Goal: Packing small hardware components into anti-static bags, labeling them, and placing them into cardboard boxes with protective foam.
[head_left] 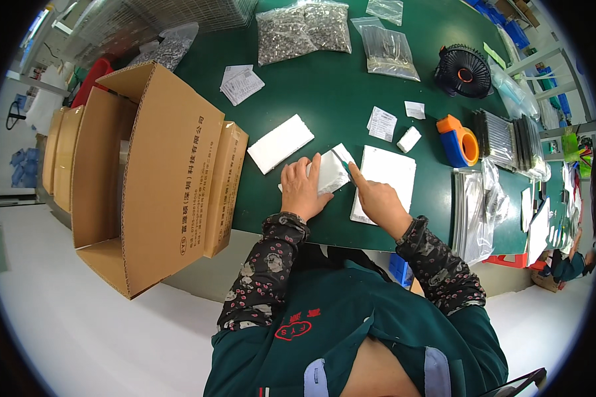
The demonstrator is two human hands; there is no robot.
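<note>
White block slants lengthwise toward far right, left fingers splayed atop, right fingers gripping cutter.

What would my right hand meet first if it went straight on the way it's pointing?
Your right hand would probably meet the white piece partly under your left hand first, though depth is unclear and it might pass just above.

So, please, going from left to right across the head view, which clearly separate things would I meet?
Open cardboard box, left hand, right hand, orange-and-blue tape dispenser, distant person in dark green.
</note>
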